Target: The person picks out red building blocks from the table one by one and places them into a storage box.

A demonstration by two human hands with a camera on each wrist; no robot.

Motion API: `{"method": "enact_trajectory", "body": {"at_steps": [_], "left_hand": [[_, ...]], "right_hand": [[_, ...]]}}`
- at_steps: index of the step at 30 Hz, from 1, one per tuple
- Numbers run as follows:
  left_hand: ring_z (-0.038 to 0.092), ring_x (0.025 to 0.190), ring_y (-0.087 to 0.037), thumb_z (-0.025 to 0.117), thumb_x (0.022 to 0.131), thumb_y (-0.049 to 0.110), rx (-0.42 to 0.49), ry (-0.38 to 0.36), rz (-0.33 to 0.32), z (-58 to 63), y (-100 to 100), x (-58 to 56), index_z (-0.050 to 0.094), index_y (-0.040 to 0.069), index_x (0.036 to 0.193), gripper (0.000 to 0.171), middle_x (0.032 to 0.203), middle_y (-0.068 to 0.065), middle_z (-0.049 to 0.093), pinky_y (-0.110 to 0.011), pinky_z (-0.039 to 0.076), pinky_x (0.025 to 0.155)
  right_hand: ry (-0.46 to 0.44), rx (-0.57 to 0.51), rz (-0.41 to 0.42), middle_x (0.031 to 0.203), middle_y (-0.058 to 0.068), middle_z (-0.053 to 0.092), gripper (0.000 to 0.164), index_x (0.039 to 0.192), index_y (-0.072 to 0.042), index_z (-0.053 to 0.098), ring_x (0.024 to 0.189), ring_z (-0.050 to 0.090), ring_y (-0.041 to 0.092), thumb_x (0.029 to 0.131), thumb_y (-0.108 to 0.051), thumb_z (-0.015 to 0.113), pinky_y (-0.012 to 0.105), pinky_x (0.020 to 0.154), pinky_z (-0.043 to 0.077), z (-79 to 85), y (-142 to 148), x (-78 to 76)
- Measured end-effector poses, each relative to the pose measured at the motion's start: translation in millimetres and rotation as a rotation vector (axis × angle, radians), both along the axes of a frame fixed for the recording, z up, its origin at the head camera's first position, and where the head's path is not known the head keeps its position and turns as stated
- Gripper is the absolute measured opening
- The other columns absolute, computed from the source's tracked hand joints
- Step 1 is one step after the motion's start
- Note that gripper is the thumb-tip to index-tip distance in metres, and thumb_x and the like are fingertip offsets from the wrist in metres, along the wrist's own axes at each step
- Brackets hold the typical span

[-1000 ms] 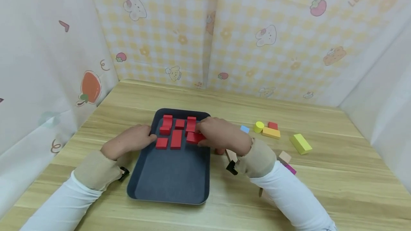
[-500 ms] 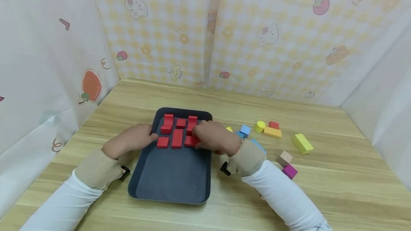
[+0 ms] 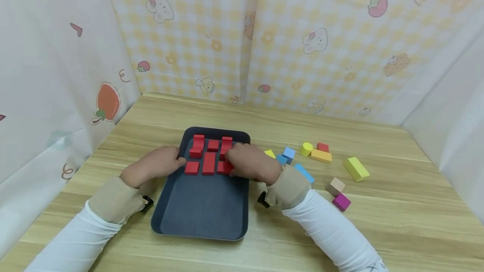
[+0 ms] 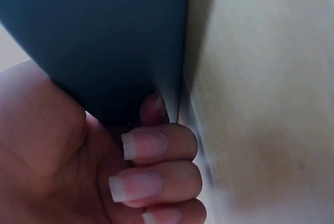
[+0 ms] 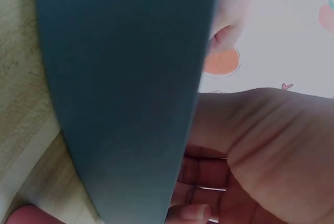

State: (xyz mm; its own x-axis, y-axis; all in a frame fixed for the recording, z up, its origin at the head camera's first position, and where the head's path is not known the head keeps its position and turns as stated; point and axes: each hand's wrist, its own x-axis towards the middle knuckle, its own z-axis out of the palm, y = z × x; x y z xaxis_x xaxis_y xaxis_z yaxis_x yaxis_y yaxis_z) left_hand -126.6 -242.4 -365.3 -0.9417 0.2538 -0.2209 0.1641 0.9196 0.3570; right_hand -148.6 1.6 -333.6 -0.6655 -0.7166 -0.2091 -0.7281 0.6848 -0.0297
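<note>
A dark tray (image 3: 202, 205) lies on the table with several red blocks set out in its far half. With curled fingers, my left hand (image 3: 156, 165) grips the tray's left rim; the left wrist view shows fingertips (image 4: 146, 145) tucked at the tray's outer wall (image 4: 115, 36). Over the right rim reaches my right hand (image 3: 249, 162), its fingers holding a red block (image 3: 224, 168) low in the tray. Beside that block stands a long red block (image 3: 209, 163). In the right wrist view the tray wall (image 5: 125, 98) hides the held block and partly covers the fingers.
Right of the tray lie a blue cube (image 3: 289, 153), a yellow cylinder (image 3: 306, 149), an orange block (image 3: 320, 156), a yellow-green block (image 3: 356, 168), a wooden cube (image 3: 335, 186) and a purple cube (image 3: 342, 201). A patterned curtain (image 3: 280, 66) stands behind the table.
My right hand has lowered the red block and shifted it slightly left and nearer, into line with the square and long blocks. The left hand stays at the rim.
</note>
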Motion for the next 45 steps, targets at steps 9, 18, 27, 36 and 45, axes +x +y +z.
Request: {"method": "enact_trajectory", "body": {"at_steps": [9, 18, 27, 36, 45], "left_hand": [[0.047, 0.06, -0.018, 0.042, 0.093, 0.025, 0.004, 0.001, 0.0, 0.6, 0.5, -0.1, 0.056, 0.006, 0.08, 0.027, 0.065, -0.005, 0.048, -0.032, 0.039, 0.057], [0.048, 0.06, -0.018, 0.042, 0.093, 0.025, 0.009, -0.004, -0.001, 0.6, 1.6, 0.4, 0.056, 0.007, 0.08, 0.026, 0.065, -0.005, 0.049, -0.033, 0.04, 0.057], [0.048, 0.06, -0.018, 0.042, 0.093, 0.025, 0.005, -0.003, -0.001, 1.8, 2.8, 0.4, 0.056, 0.007, 0.08, 0.026, 0.065, -0.005, 0.049, -0.033, 0.039, 0.057], [0.048, 0.06, -0.018, 0.042, 0.093, 0.025, 0.017, -0.009, 0.001, 2.6, 1.9, -0.2, 0.057, 0.005, 0.083, 0.027, 0.065, -0.005, 0.049, -0.033, 0.039, 0.057], [0.047, 0.061, -0.018, 0.041, 0.093, 0.025, 0.021, -0.02, 0.0, 2.5, 0.2, 2.8, 0.057, 0.004, 0.087, 0.027, 0.066, -0.005, 0.048, -0.033, 0.039, 0.058]], "right_hand": [[-0.002, 0.005, -0.011, 0.078, -0.002, 0.055, 0.018, 0.088, -0.016, 0.065, 0.073, 0.049, 0.014, 0.078, -0.03, 0.071, 0.026, 0.061, 0.045, -0.1, 1.3, -1.3], [-0.023, 0.005, -0.02, 0.076, -0.002, 0.055, 0.019, 0.087, -0.016, 0.065, 0.072, 0.05, 0.013, 0.078, -0.032, 0.071, 0.025, 0.061, 0.044, 3.2, 3.0, -1.1], [-0.026, -0.057, -0.016, 0.098, 0.0, 0.06, 0.032, 0.109, -0.016, 0.064, 0.081, 0.05, 0.012, 0.082, -0.033, 0.067, 0.026, 0.068, 0.047, 24.3, 18.4, 6.7], [0.076, -0.253, -0.101, 0.103, 0.003, 0.064, 0.04, 0.113, -0.011, 0.062, 0.086, 0.057, 0.014, 0.08, -0.031, 0.07, 0.031, 0.072, 0.05, 42.0, 69.3, 16.6], [0.168, -0.351, -0.085, 0.101, 0.005, 0.065, 0.039, 0.111, -0.008, 0.062, 0.068, 0.052, 0.01, 0.078, -0.026, 0.072, 0.027, 0.061, 0.047, 43.2, 115.0, 11.5]]}}
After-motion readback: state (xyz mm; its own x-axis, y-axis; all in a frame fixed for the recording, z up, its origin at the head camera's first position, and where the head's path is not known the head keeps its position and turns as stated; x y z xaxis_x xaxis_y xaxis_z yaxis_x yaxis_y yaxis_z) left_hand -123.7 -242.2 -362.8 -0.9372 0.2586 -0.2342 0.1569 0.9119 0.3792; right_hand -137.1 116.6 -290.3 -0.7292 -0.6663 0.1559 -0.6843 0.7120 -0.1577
